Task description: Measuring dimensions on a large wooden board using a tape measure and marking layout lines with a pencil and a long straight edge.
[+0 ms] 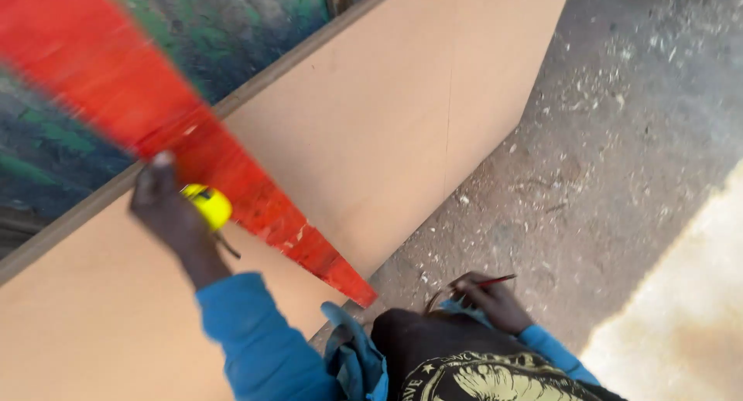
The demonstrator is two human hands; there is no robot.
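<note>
blue long sleeves [255,339], black tee w/ gold print [480,378]

The board [371,138] lies under the left hand [166,207]; the tape measure [207,204] sits just right of its fingers, touching the straightedge [232,169] lying across the board.

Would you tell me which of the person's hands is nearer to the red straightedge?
Left. The left hand, holding a yellow tape measure, touches the red straightedge on the board. The right hand, holding a pencil, sits off past its tip.
</note>
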